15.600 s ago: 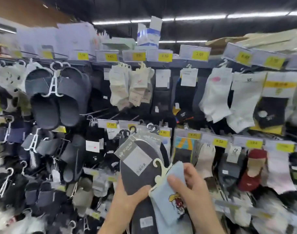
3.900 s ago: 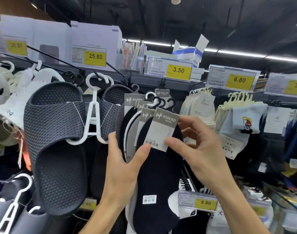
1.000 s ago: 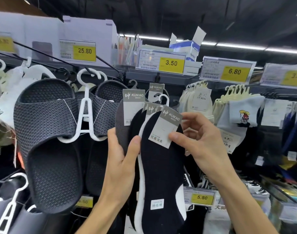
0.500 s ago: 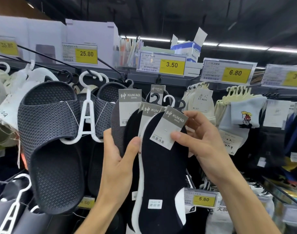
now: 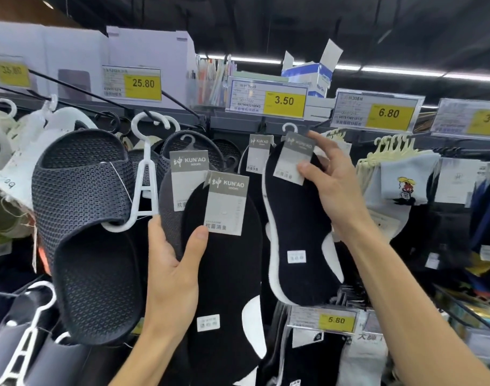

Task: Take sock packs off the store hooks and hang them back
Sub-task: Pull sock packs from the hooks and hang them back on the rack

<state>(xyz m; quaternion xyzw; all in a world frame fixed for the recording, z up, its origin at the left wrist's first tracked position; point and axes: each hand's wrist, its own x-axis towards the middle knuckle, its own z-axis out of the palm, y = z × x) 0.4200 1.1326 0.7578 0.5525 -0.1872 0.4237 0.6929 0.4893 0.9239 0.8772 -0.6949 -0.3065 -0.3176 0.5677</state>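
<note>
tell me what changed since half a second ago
The right hand lifted one black sock pack up and to the right, out of the bunch, toward the rail. The left hand still grips the other packs; the slipper hangs as before.
</note>
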